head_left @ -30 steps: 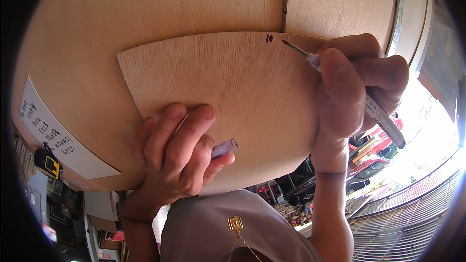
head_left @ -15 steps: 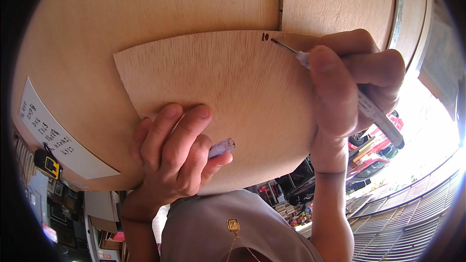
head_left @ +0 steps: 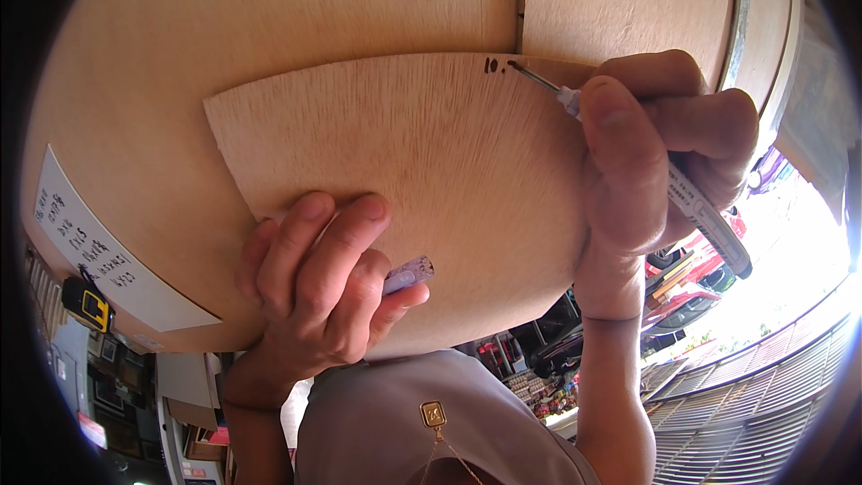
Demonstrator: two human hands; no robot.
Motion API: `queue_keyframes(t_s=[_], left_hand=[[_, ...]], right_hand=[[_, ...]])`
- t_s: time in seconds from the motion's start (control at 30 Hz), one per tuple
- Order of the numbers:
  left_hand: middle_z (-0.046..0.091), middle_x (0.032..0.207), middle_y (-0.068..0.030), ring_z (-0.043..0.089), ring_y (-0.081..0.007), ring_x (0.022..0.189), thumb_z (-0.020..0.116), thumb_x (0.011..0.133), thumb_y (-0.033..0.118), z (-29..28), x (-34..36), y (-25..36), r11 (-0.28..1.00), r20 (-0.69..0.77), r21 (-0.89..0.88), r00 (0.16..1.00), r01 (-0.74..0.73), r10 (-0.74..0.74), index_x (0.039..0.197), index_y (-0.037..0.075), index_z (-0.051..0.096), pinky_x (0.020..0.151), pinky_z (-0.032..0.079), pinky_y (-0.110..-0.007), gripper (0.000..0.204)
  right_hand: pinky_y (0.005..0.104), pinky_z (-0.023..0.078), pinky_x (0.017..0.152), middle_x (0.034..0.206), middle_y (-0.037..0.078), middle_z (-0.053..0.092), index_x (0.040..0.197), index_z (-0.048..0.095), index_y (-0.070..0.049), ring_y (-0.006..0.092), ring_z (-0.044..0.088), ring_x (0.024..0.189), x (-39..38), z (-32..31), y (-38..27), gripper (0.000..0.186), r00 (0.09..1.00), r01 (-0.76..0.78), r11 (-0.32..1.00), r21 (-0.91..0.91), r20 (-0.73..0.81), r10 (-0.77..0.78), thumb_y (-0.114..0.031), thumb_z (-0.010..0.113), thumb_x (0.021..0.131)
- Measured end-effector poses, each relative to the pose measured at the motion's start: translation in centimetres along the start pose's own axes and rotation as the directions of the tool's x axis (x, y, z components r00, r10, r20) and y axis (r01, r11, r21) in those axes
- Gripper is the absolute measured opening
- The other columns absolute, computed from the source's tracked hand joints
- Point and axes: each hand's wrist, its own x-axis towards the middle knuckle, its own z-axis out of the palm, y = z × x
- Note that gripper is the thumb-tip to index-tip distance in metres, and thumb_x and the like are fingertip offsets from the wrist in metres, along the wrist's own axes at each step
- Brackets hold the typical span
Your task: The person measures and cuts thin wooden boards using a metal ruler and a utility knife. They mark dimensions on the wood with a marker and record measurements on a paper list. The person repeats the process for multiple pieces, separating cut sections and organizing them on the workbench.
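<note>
So I've got my left hand curled round a purple cap, resting on the plywood piece, and well apart my right hand gripping a marker, tip right by dark marks near the far edge, bigger plywood sheets beyond

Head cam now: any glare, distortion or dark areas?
Head view: blown-out glare at right, beyond the right hand; head view: fisheye bends the white sheet and metal slats near the rim; head view: black corners, dim lower left.
</note>
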Motion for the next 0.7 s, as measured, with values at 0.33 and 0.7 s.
queue_keyframes(t_s=[0.33, 0.7], left_hand=[[0.062, 0.121, -0.0036, 0.052, -0.0261, 0.119, 0.05, 0.098, 0.049, -0.1, 0.1, -0.1, 1.0, 0.0, 0.006, 1.0, -0.01, 0.01, 0.076, 0.013, 0.054, 0.096, 0.036, -0.042, 0.042], [0.06, 0.123, -0.0037, 0.05, -0.0262, 0.119, 0.051, 0.098, 0.048, -0.5, 0.2, -0.1, 1.0, 0.037, 0.011, 0.999, -0.02, 0.02, 0.076, 0.013, 0.053, 0.093, 0.038, -0.042, 0.041]], right_hand=[[0.0256, 0.043, 0.056, 0.08, 0.001, 0.041, 0.092, 0.066, -0.01, 0.0139, 0.053, 0.064, -0.1, -0.3, -0.2, 0.028, 1.0, 0.025, 0.999, -0.031, 0.008, -0.025, 0.014, 0.059, 0.079], [0.0265, 0.04, 0.055, 0.077, 0.0, 0.041, 0.08, 0.066, -0.009, 0.0131, 0.052, 0.062, -0.3, 0.0, -0.3, 0.023, 0.993, -0.067, 0.997, 0.042, -0.096, 0.071, 0.013, 0.058, 0.08]])
